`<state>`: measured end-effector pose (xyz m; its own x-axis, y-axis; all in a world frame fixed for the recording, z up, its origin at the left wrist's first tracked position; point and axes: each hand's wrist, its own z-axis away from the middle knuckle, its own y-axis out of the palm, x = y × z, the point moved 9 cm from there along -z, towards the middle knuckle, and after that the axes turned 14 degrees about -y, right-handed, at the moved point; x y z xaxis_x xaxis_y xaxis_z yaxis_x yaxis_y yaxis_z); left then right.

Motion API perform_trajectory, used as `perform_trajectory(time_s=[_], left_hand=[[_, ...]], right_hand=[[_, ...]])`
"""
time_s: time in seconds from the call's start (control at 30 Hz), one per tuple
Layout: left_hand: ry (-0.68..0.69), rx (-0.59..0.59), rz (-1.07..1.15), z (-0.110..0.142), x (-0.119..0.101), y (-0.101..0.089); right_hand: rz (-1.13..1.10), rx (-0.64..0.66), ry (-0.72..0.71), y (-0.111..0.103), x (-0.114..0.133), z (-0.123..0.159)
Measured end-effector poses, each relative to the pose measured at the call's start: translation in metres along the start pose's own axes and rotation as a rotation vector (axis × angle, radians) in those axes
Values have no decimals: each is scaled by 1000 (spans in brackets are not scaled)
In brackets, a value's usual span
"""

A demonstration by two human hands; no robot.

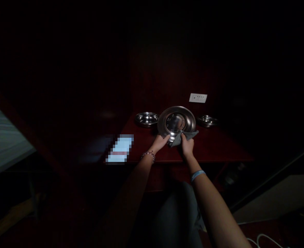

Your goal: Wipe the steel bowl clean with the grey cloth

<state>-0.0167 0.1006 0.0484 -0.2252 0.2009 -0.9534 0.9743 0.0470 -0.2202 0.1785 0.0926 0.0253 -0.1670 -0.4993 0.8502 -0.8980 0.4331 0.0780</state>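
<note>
Evidently, the left hand [161, 143] had its fingers gripping the near left rim of the steel plate [177, 121], which was tilted up above the desk [219, 146]. The right hand [187, 144] had its fingers closed on the grey cloth [177, 138] against the near right rim. Steel bowls [147, 119] stood left and right, beyond both hands.

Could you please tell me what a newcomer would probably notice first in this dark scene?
Probably the large shiny metal bowl, tilted up over the dark red table, with the left hand at its rim and the right hand pressing a gray cloth to it. Next might come the bright, pixelated patch at the table's left, then the white wall socket behind the bowl, to the right.
</note>
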Motion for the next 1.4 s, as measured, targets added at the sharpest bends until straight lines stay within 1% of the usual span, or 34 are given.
perform_trajectory(time_s=[0.13, 0.27, 0.47, 0.6, 0.73, 0.87, 1.03, 1.17, 1.23, 1.3, 1.37, 1.4], left_hand=[[4, -17, -25, 1, -1, -2], [-2, 0, 18, -3, 1, -1], [-63, -5, 63, -8, 10, -3], [-95, -12, 61, -5, 6, -5], [-102, -26, 27, 1, -1, -7], [-125, -44, 23, 3, 0, -10], [-175, -120, 150, -1, 11, -19], [-148, -147, 229, -4, 16, -21], [-94, -116, 250, -4, 12, -18], [-32, -45, 236, -3, 4, -11], [0, 30, 155, 2, -4, -4], [-6, 56, 80, 5, -7, -1]], right_hand=[[181, -91, -23, -15, 12, 3], [243, -99, -17, -18, 16, 4], [226, -106, -33, -17, 15, 4], [181, -132, -47, -18, 16, 4], [183, -143, -29, -19, 16, 5], [206, -121, 10, -17, 11, 4], [227, -25, 25, -9, 7, 5], [250, 13, 39, -7, 8, 6], [269, 16, 59, -8, 7, 5], [269, 5, 79, -10, 6, 5], [243, -28, 85, -13, 5, 5], [224, -50, 83, -14, 5, 4]])
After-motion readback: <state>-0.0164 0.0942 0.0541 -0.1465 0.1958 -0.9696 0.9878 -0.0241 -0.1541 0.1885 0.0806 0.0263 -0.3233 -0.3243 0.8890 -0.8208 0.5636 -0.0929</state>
